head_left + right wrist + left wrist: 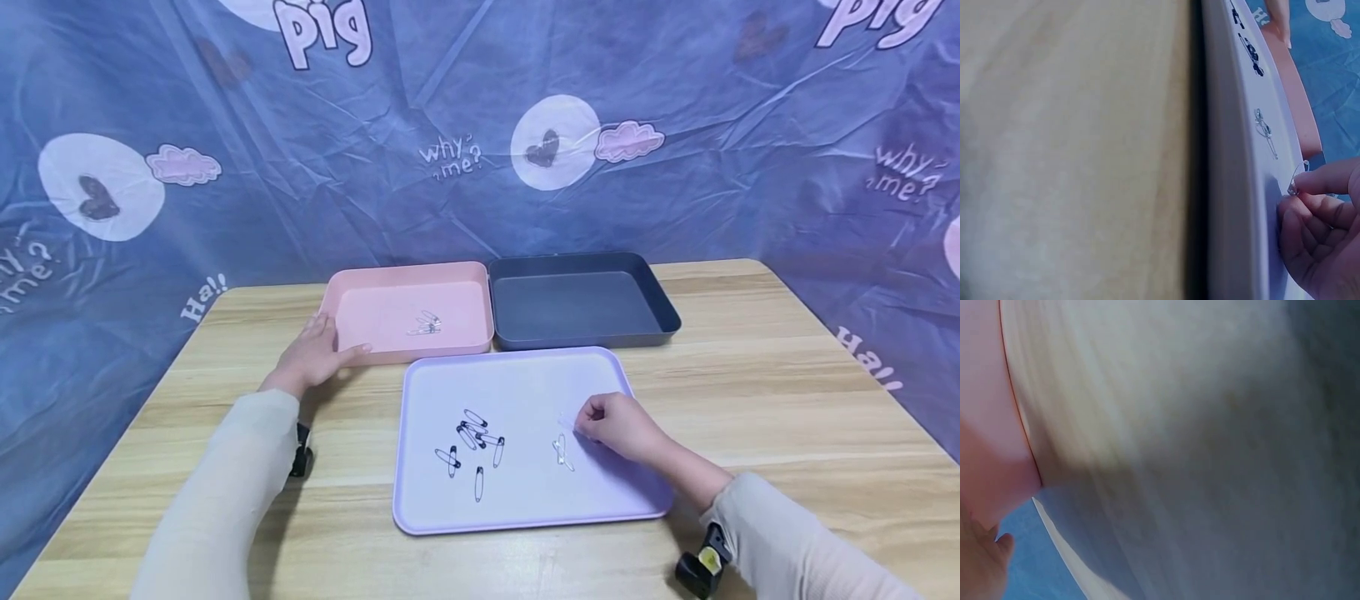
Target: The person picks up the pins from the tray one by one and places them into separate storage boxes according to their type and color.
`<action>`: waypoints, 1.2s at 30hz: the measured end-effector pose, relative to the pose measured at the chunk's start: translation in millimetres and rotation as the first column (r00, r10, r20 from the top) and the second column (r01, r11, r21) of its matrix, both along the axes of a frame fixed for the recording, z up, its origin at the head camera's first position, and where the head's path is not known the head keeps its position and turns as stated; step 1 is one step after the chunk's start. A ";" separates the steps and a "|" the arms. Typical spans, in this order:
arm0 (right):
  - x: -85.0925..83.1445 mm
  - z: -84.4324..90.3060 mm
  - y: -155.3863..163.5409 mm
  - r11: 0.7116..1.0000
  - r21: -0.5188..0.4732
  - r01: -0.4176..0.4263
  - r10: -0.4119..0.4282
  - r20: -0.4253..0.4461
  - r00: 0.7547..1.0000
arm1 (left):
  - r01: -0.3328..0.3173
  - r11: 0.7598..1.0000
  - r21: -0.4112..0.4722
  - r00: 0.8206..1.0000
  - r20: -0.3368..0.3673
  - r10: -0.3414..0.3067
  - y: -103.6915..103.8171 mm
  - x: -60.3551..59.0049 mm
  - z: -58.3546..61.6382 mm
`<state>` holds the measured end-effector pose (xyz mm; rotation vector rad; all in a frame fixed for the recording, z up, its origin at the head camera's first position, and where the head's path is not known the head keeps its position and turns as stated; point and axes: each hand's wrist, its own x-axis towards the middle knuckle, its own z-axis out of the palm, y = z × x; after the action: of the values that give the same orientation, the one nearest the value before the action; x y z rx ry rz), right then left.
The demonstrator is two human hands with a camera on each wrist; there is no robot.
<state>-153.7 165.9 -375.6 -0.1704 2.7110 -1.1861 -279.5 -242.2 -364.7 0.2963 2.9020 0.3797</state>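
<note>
My right hand (617, 425) is over the right part of the lavender tray (517, 508). In the right wrist view, its thumb and forefinger pinch a silver safety pin (1292, 189). Left of that hand, a few silver safety pins (561, 451) lie crossed on the tray. Several black-headed safety pins (479, 484) are scattered over the tray's left half. My left hand (309, 357) rests at the near left corner of the pink tray (375, 333), fingers along its side and thumb at the front rim. Silver safety pins (427, 324) lie in a small group inside the pink tray.
A dark grey tray (573, 308) stands against the pink tray's right side, behind the lavender tray. All three trays are on a wood-grain table (757, 375). A blue printed cloth (390, 100) hangs behind and along the sides.
</note>
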 end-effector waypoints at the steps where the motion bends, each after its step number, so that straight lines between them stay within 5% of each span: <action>1: -1.2 0.0 -0.3 1.000 -0.021 -0.004 0.004 0.007 1.000 | -0.001 1.000 -0.004 1.000 -0.003 0.001 0.0 0.1 0.0; 13: -21.5 1.0 -17.4 0.959 -0.285 0.004 0.019 0.077 0.997 | -0.012 1.000 0.006 1.000 -0.010 0.012 -2.6 2.4 -6.6; 27: -69.6 7.3 -50.7 0.904 -0.427 0.005 0.007 0.027 1.000 | -0.020 1.000 0.004 1.000 0.001 0.020 -1.2 -3.1 -2.6; 36: -93.4 9.2 -67.7 0.887 -0.455 0.081 -0.058 0.064 0.996 | -0.027 1.000 -0.002 1.000 -0.002 0.027 0.0 -5.0 -4.0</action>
<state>-247.0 98.2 -366.4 -0.1023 2.3637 -1.8114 -284.6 -242.2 -368.8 0.2580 2.9112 0.3803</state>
